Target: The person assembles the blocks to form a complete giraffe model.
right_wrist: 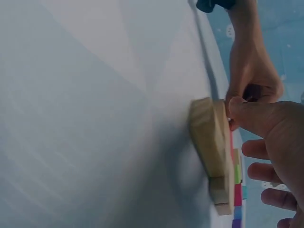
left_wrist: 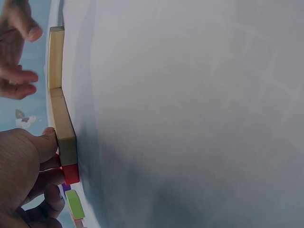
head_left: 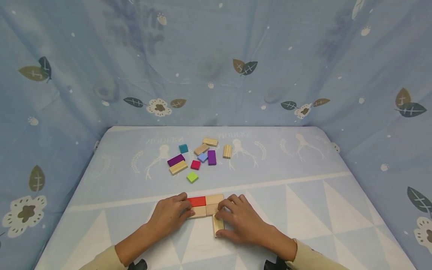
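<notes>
On the table, a red block [head_left: 196,201] and plain wooden blocks lie pressed together in two short rows. My left hand [head_left: 171,212] grips the left end of this group. Its thumb is on the front wooden block [head_left: 198,212], and its curled fingers are at the red one. Another wooden block [head_left: 218,225] extends toward me from the right part of the group. Over it is my right hand [head_left: 244,223], thumb and fingers spread. The left wrist view shows a gap between those fingertips [left_wrist: 34,33] and the wooden block [left_wrist: 55,59].
Farther back lie loose blocks, among them a green block [head_left: 192,177], a crimson block [head_left: 195,165], a purple block [head_left: 211,157], a teal block [head_left: 183,148] and a striped wooden block [head_left: 227,151]. Patterned blue cloth [head_left: 216,75] hangs around the table's back and sides.
</notes>
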Demonstrator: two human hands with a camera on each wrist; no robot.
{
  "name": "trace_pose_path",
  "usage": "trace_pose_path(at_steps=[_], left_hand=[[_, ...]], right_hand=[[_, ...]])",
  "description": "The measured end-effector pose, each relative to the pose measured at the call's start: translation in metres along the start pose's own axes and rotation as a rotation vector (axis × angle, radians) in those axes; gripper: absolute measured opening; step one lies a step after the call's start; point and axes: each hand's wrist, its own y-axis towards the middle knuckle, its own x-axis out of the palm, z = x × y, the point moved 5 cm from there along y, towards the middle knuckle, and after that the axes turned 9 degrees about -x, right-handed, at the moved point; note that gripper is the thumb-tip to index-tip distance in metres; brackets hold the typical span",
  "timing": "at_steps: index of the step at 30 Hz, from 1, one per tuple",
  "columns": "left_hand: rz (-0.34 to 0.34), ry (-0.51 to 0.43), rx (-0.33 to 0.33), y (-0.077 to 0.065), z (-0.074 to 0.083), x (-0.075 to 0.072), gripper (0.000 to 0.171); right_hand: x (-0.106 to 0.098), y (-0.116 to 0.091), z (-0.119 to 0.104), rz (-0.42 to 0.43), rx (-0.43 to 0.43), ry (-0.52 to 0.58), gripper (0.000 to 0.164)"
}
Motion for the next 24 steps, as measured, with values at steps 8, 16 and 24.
trace_pose_path(at_steps=[8,16,24], left_hand=[[0.000,0.001,-0.001,0.000,0.001,-0.001,0.016],[0.024,0.000,0.027,0.001,0.000,-0.001,0.016],[0.024,-0.006,0.016,0.000,0.000,-0.001,0.015]], right_hand=[[-0.008,0.040,0.028,-0.010,0.067,-0.018,0.029],[-0.004,0.085,0.069,-0.017,0.171,-0.015,0.026],[0.010,0.114,0.119,-0.103,0.329,-0.099,0.029]])
